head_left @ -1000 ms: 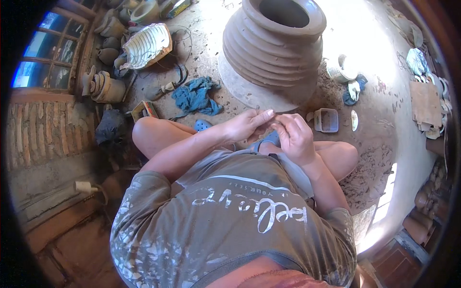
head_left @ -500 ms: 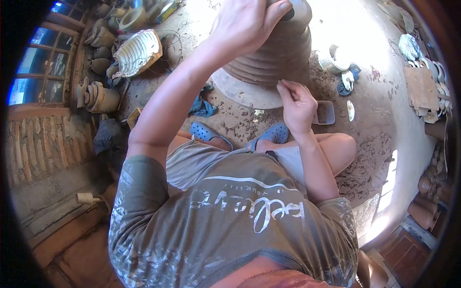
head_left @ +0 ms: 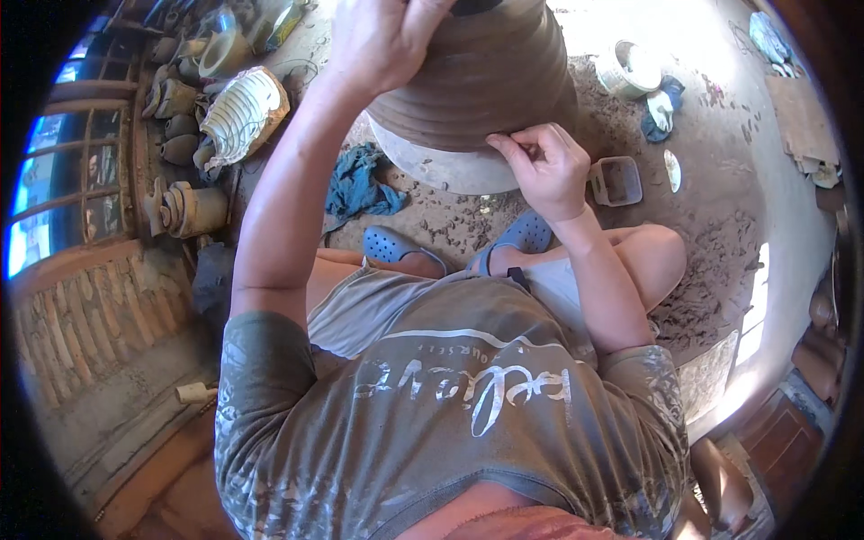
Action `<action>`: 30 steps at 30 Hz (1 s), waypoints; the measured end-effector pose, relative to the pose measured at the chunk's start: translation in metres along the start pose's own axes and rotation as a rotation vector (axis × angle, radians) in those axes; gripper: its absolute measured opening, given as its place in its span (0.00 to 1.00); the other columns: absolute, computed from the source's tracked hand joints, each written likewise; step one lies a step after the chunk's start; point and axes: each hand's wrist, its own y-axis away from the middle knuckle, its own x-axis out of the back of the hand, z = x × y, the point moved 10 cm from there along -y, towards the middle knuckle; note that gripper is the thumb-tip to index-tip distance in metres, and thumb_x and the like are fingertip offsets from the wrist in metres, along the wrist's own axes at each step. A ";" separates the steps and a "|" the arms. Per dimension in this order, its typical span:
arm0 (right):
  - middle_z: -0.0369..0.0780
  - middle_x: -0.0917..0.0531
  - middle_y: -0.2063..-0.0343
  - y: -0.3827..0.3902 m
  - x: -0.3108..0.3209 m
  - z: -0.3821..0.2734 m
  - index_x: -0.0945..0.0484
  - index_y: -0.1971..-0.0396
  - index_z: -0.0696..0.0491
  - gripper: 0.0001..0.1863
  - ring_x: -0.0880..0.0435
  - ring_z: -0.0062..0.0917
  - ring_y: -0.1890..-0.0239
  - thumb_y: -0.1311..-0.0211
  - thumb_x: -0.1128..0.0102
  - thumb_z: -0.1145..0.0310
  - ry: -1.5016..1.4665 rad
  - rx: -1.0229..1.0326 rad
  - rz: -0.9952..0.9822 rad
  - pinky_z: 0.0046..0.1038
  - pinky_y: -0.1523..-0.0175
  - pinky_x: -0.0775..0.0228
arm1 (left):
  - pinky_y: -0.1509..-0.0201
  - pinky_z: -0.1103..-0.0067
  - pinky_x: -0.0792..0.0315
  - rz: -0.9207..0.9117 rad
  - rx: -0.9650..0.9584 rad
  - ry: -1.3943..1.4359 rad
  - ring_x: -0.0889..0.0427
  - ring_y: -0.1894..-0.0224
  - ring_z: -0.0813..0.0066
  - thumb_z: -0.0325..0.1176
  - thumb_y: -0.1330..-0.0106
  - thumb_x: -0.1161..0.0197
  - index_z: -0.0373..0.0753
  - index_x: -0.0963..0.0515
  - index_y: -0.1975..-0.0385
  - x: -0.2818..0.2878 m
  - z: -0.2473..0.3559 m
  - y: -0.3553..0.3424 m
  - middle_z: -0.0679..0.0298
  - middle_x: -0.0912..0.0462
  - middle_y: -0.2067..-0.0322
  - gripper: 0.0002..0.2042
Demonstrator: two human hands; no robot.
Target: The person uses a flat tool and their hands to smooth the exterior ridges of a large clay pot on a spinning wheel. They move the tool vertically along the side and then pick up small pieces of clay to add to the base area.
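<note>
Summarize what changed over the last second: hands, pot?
Left hand went from the lap up to the pot's rim. Right hand rose from the lap to the pot's lower wall, fingertips pinched against it. The view closed in on the pot. Pot, blue rag and small tub stayed where they were.

A dirt-floored workshop, sunlit from the right.

I sat on a packed earth floor point(head_left: 720, 261) strewn with dry clay crumbs, and strong sun washed out its upper right part. To my left a window point(head_left: 49, 193) with a wooden frame showed blue daylight, and below it ran a wall of weathered boards point(head_left: 81, 315). Unfired pots point(head_left: 184, 209) stood in a row under the window. A blue rag point(head_left: 358, 184) lay crumpled on the ground, a small square tub point(head_left: 616, 180) sat further right, and a white bucket point(head_left: 627, 67) stood in the glare.
</note>
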 end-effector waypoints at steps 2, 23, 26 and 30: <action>0.39 0.16 0.79 -0.005 0.004 0.010 0.19 0.78 0.56 0.17 0.17 0.30 0.79 0.51 0.14 0.66 0.005 -0.030 -0.028 0.30 0.72 0.25 | 0.59 0.69 0.22 -0.023 0.085 0.113 0.12 0.67 0.58 0.40 0.19 0.48 0.30 0.17 0.58 -0.002 -0.012 0.003 0.52 0.13 0.65 0.18; 0.46 0.16 0.70 0.039 0.002 0.031 0.32 0.25 0.54 0.38 0.15 0.32 0.72 0.37 0.36 0.76 -0.098 -0.323 0.040 0.32 0.63 0.22 | 0.53 0.58 0.18 -0.064 0.131 -0.645 0.10 0.62 0.44 0.68 0.46 0.24 0.33 0.19 0.53 -0.035 0.024 0.011 0.48 0.10 0.64 0.39; 0.47 0.15 0.69 0.057 -0.017 0.001 0.35 0.24 0.56 0.39 0.14 0.39 0.71 0.38 0.37 0.75 -0.103 -0.320 0.054 0.36 0.63 0.20 | 0.53 0.55 0.19 -0.052 0.150 -0.657 0.10 0.62 0.40 0.68 0.42 0.27 0.30 0.20 0.52 -0.041 0.033 0.011 0.45 0.10 0.64 0.39; 0.49 0.15 0.66 0.075 -0.050 -0.038 0.32 0.28 0.59 0.37 0.13 0.44 0.69 0.39 0.35 0.70 -0.030 -0.301 -0.194 0.43 0.63 0.19 | 0.58 0.53 0.20 -0.071 0.132 -0.667 0.11 0.63 0.38 0.61 0.30 0.35 0.28 0.24 0.48 -0.050 0.038 0.009 0.41 0.12 0.66 0.34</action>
